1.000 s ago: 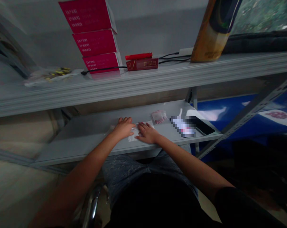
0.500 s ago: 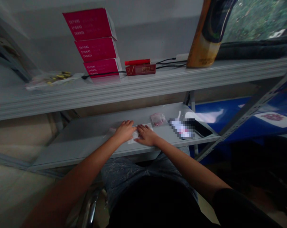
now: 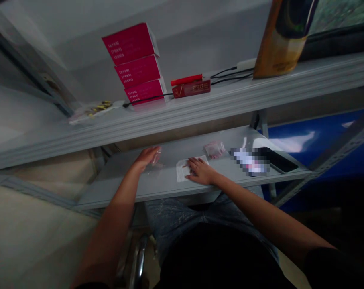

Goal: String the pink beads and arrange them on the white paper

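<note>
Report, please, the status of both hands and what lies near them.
Left hand at clear plastic bag, grip unclear. Right hand spread over white sheet and small dark pieces. Bag of reddish bits beyond right hand, dark phone farther right.

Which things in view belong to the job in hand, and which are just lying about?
Seem part of the job:
clear plastic at the left hand
white sheet, partly under the right hand
bag of reddish pieces, probably, though untouched

Seem just lying about:
dark phone
stacked pink boxes
dark red box
gold-and-blue container
</note>
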Demonstrator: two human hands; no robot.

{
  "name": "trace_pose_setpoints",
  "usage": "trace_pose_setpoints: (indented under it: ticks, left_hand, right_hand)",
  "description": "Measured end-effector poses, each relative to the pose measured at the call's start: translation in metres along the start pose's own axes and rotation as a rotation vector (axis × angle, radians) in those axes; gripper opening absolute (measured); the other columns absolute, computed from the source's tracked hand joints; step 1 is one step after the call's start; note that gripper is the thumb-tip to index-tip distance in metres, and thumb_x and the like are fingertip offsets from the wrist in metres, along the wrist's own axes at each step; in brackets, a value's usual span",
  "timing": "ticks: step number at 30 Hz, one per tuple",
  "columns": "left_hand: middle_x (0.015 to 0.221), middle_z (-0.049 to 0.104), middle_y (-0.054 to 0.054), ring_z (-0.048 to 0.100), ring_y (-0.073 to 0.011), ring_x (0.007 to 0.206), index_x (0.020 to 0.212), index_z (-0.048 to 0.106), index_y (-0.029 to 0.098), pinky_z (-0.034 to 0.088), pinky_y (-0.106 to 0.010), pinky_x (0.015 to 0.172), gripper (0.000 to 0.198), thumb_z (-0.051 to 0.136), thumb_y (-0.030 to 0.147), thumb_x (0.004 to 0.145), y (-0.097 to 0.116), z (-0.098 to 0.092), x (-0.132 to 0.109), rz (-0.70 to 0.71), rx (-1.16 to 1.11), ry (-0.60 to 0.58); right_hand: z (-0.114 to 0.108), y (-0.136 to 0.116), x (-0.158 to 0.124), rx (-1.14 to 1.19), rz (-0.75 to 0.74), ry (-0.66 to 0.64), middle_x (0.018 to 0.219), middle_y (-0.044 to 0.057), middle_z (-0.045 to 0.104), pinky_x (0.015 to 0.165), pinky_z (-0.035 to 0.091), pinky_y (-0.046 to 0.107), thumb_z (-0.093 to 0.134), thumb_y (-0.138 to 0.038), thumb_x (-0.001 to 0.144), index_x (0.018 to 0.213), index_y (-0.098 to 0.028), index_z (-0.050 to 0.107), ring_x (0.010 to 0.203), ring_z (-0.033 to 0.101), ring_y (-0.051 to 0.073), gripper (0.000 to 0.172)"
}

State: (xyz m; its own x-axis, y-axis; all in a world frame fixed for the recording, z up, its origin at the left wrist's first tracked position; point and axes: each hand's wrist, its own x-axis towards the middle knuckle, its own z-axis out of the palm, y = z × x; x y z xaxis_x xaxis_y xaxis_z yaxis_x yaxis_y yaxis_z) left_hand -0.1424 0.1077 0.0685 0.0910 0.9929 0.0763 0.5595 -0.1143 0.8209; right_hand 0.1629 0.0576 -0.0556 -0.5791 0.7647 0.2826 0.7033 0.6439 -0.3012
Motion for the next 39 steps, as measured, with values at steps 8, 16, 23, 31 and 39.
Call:
trace_pose_setpoints:
  ticks: [8,16,23,31,39]
  left_hand:
    - [0.108,0.072,-0.013,0.067,-0.0277,0.103,0.104,0.072,0.018,0.05,-0.036,0.091,0.044,0.058,0.057,0.089,-0.046,0.023,-0.037,0.057,0.658,0.353]
    - [0.13,0.067,-0.022,0.061,-0.0368,0.122,0.13,0.065,0.012,0.046,-0.044,0.104,0.062,0.056,0.059,0.091,-0.067,0.06,-0.053,-0.055,0.812,0.367]
    - [0.135,0.064,-0.025,0.056,-0.0405,0.13,0.133,0.061,0.009,0.037,-0.051,0.112,0.062,0.05,0.057,0.094,-0.069,0.069,-0.056,-0.088,0.848,0.322]
    - [0.15,0.053,-0.029,0.043,-0.0437,0.144,0.144,0.053,0.006,0.028,-0.061,0.118,0.069,0.038,0.056,0.098,-0.078,0.075,-0.053,-0.051,0.917,0.304]
    - [0.161,0.038,-0.033,0.031,-0.0461,0.153,0.154,0.043,-0.002,0.019,-0.067,0.121,0.084,0.029,0.059,0.1,-0.091,0.077,-0.045,-0.104,0.976,0.224]
  right_hand:
    - [-0.008,-0.003,0.0,0.028,0.002,-0.023,0.164,0.021,0.04,0.128,0.023,0.058,0.054,-0.065,0.098,0.16,-0.01,0.04,0.155,0.032,0.039,0.083]
    - [-0.009,-0.004,-0.001,-0.037,0.015,-0.043,0.164,0.023,0.039,0.128,0.024,0.054,0.053,-0.066,0.099,0.158,-0.009,0.04,0.155,0.033,0.037,0.083]
    - [-0.011,-0.004,0.0,-0.05,0.014,-0.057,0.165,0.02,0.039,0.127,0.026,0.055,0.053,-0.066,0.099,0.16,-0.016,0.038,0.155,0.033,0.034,0.08]
    - [-0.018,0.016,0.006,0.146,0.135,0.101,0.158,0.018,0.049,0.119,0.041,0.05,0.049,-0.062,0.102,0.159,-0.017,0.041,0.148,0.046,0.032,0.073]
    - [-0.071,0.108,0.026,-0.202,0.453,0.128,0.145,0.021,0.061,0.112,0.047,0.041,0.049,-0.021,0.097,0.145,-0.01,0.06,0.13,0.062,0.03,0.05]
